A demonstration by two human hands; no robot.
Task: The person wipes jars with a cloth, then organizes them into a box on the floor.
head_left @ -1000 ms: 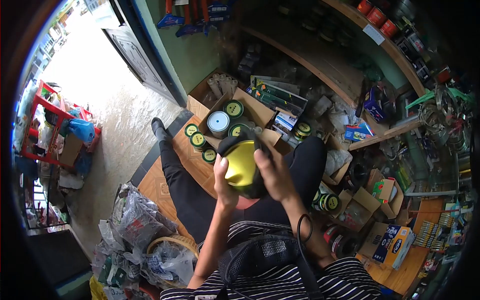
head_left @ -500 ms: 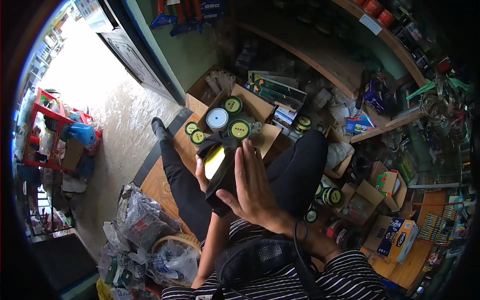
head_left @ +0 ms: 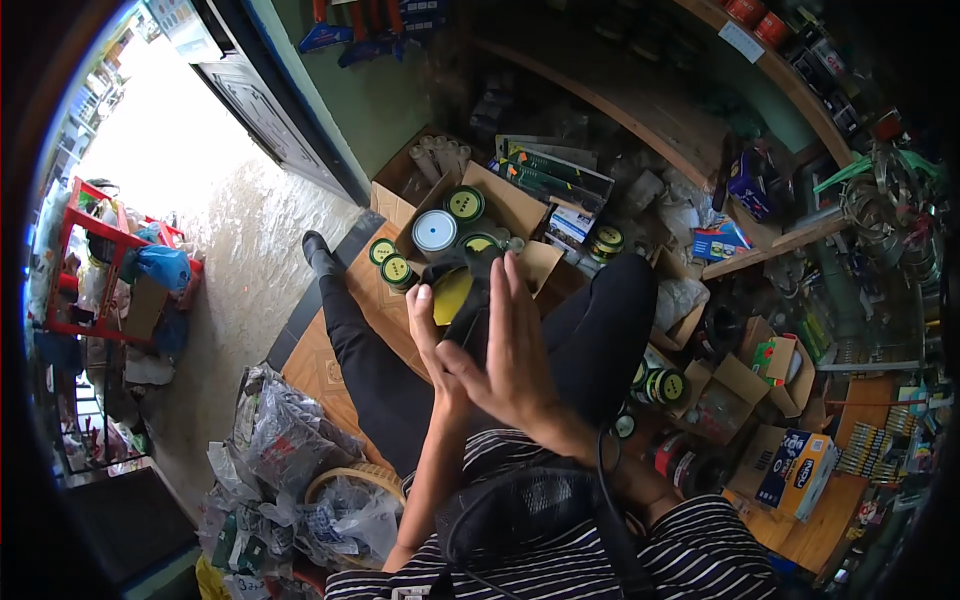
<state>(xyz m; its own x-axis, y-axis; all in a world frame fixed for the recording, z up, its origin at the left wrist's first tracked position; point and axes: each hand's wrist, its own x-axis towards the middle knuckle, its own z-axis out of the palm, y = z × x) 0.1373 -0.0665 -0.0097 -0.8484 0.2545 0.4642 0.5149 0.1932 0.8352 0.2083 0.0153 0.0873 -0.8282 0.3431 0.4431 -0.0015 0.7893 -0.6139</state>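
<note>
My left hand (head_left: 428,335) grips a yellow can (head_left: 452,297), its thumb up along the near left side and its other fingers mostly hidden. Black cloth (head_left: 481,270) lies over the can's top and right side. My right hand (head_left: 515,350) rests against that cloth, fingers straight and palm turned toward the can. Just beyond my hands is an open cardboard box (head_left: 512,200), holding a can with a pale blue lid (head_left: 434,231) and a can with a yellow-green lid (head_left: 464,203). Two more green-rimmed cans (head_left: 397,270) stand left of the box.
Plastic bags (head_left: 285,425) and a wicker basket (head_left: 365,480) lie to my left. On the right are small cartons (head_left: 795,475), more cans (head_left: 664,387) and a wooden shelf frame (head_left: 775,245). A red rack (head_left: 110,260) stands near the bright doorway.
The yellow can has turned in my hands, showing less of its bright side. My left hand has shifted right and up, closer to my right hand, and the cloth has moved with them.
</note>
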